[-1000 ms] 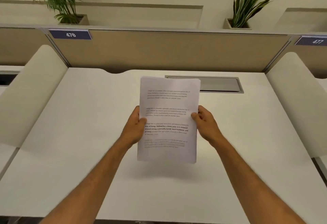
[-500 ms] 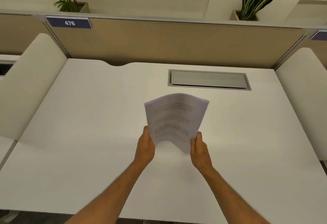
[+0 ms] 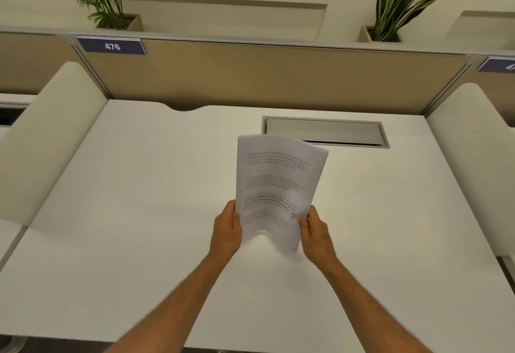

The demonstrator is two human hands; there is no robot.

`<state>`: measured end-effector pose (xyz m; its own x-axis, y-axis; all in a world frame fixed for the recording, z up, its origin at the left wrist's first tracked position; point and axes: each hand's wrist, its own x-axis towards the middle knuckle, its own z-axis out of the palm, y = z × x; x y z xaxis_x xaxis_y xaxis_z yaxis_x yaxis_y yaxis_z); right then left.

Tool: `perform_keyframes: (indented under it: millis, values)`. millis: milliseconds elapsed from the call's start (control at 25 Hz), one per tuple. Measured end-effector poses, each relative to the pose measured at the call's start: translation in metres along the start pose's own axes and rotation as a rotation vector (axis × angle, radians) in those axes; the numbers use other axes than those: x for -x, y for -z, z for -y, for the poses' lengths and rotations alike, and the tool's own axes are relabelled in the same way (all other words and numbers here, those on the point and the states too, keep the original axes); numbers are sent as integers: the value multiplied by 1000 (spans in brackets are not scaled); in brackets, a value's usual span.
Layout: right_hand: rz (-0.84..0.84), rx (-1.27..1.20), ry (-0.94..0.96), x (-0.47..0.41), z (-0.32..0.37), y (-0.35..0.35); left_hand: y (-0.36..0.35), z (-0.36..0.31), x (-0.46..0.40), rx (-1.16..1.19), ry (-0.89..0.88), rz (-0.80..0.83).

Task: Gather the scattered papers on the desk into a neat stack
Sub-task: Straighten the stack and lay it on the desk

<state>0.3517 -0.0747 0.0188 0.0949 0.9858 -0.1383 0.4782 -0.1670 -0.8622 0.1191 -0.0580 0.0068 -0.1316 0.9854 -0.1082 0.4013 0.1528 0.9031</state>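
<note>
A stack of white printed papers (image 3: pixel 276 182) stands nearly upright over the middle of the white desk (image 3: pixel 133 213), its lower edge at or just above the surface. The sheets bow, with the top curling back. My left hand (image 3: pixel 226 231) grips the stack's lower left edge. My right hand (image 3: pixel 316 231) grips its lower right edge. No loose sheets lie elsewhere on the desk.
A grey cable hatch (image 3: pixel 324 132) is set into the desk behind the papers. A tan partition (image 3: pixel 264 76) with a "476" label (image 3: pixel 112 46) closes the back. Rounded white dividers (image 3: pixel 47 151) flank both sides. Potted plants (image 3: pixel 390 12) sit on the ledge beyond.
The stack dropped from being held up flat in front of me down toward the desk. Both hands slid from its middle edges to its lower edges, and the sheets now bow.
</note>
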Motion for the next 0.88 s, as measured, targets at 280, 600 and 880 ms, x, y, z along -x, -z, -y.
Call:
perform_keyframes:
  millis: [280, 600, 880]
  values:
    - [129, -251, -142, -40, 44, 43, 40, -38, -29, 99, 121, -128]
    - [164, -313, -225, -76, 74, 12, 79, -31, -61, 67, 230, -144]
    - [116, -248, -256, -145, 95, -45, 117, -8, -146, 60, 276, -91]
